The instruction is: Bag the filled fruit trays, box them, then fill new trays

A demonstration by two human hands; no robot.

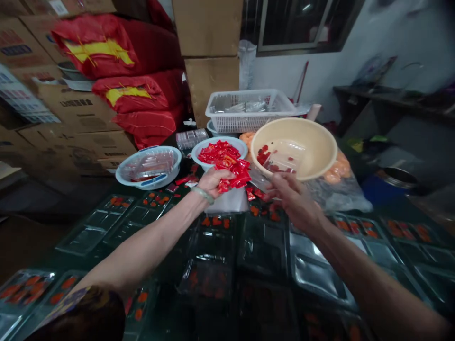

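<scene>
My left hand (212, 182) is closed round a bunch of small red sachets (234, 171), held just in front of a white bowl (239, 145) heaped with more red sachets. My right hand (291, 195) reaches toward the near rim of a tilted cream plastic basin (316, 142); its fingers are curled and pinched together, and what they hold is hidden. The basin holds clear plastic wrap and a few red sachets. Below both hands lie several clear plastic compartment trays (209, 246), some with orange and red pieces in them.
A blue-rimmed bowl (122, 173) with clear packets sits at the left. A white slatted basket (249, 121) stands behind the bowls. Cardboard boxes (209, 71) and red sacks (131, 94) are stacked at the back. A clear bag (337, 194) with orange items lies right of the basin.
</scene>
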